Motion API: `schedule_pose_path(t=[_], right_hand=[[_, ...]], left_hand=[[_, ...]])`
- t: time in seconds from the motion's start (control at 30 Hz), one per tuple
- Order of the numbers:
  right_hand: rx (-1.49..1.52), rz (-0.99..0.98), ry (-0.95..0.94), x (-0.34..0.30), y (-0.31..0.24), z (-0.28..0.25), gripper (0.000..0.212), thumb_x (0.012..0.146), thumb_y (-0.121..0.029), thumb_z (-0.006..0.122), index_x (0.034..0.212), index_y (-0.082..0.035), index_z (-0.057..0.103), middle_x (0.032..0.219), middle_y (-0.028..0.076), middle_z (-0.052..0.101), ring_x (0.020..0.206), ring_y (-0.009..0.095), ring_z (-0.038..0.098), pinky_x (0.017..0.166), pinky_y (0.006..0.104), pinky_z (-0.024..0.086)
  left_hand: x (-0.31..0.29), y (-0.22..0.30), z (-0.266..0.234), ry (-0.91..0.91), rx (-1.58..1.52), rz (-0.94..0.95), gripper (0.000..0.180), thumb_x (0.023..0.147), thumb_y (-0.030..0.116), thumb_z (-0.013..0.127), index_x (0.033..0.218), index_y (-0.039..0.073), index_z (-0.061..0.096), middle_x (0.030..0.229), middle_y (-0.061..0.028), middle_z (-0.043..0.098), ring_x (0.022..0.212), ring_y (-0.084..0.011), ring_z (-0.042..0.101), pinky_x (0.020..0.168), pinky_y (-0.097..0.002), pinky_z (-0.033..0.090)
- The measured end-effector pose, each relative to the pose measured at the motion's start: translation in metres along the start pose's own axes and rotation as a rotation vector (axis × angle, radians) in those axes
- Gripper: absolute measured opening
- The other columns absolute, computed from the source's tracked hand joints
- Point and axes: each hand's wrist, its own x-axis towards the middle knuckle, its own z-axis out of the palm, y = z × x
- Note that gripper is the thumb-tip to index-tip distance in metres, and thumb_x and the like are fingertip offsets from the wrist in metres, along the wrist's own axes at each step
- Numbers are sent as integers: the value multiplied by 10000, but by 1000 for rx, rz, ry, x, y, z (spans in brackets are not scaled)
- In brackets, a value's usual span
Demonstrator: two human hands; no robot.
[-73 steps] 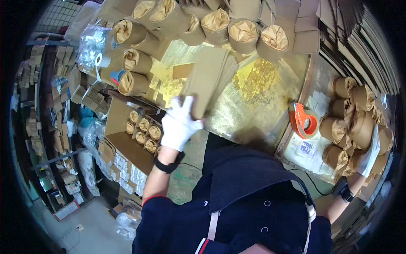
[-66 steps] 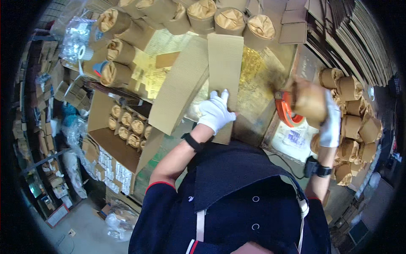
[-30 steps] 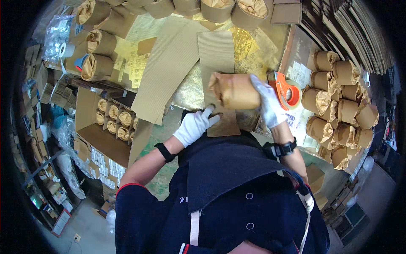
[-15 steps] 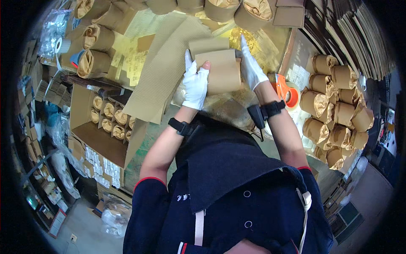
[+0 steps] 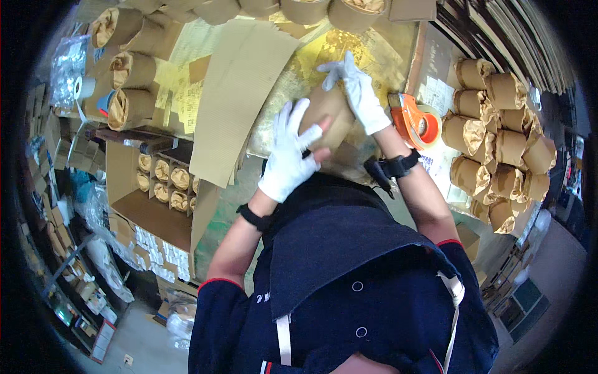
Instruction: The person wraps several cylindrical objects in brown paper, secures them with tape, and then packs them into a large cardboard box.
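Note:
A brown cardboard roll [image 5: 331,115], smeared by motion, lies on the worktable between my hands. White gloves cover both hands, with two fingertips of the left one bare. My left hand [image 5: 290,146] is at the roll's near left side, open, its fingers spread. Across the roll's right side, my right hand [image 5: 359,93] has its fingers stretched out and touches or nearly touches the roll. Corrugated cardboard sheets [image 5: 240,93] lie stacked left of my left hand. An orange tape dispenser [image 5: 414,121] stands just right of my right wrist.
Paper-stuffed cardboard tubes [image 5: 498,146] are stacked at the right, and more tubes [image 5: 132,109] line the table's left and far sides. A divided carton [image 5: 152,215] holding wrapped pieces sits at lower left. Flat cardboard [image 5: 517,47] leans at the far right.
The cardboard roll has turned and blurred between my hands, and the loose sheet behind it no longer shows. My left hand has moved nearer with its fingers spread; my right fingers now reach leftward over the roll.

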Motion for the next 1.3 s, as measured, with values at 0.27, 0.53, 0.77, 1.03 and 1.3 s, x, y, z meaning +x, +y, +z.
schedule_pose_path(t=[0.27,0.53,0.77,1.03,1.3], right_hand=[[-1451,81,-295,-89,-23,-143,473,839,-549,671,932,-87,701,660,103,615,678,298,657,616,464,520],[-236,821,-45,-116,-26,-166,603,835,-567,695,955,24,678,710,110,677,640,154,653,563,312,523],[-441,889,-380,-123,-73,-112,614,846,-621,631,961,-28,741,686,71,686,652,146,659,592,320,502],[-323,900,-444,-123,-54,-126,679,832,-646,599,871,19,728,653,145,671,646,216,684,642,351,519],[-175,721,-131,-119,-98,-143,422,853,-440,686,947,-31,740,653,47,615,589,105,547,577,258,449]], left_hand=[[13,9,8,-229,-165,-338,920,743,389,781,1502,106,346,1449,-186,438,1129,-408,577,908,-456,520],[14,56,23,-244,300,-205,1143,569,358,864,1532,140,288,1403,-249,441,1045,-421,598,860,-475,536],[17,37,18,-133,207,-117,1004,603,366,859,1461,134,391,1423,-228,437,1104,-427,576,913,-482,512],[26,7,8,-109,-191,-348,952,710,438,786,1494,110,357,1373,-262,508,1116,-391,615,918,-429,530],[50,10,29,-20,348,-151,987,651,485,778,1434,11,413,1308,-256,549,1080,-419,599,936,-480,501]])
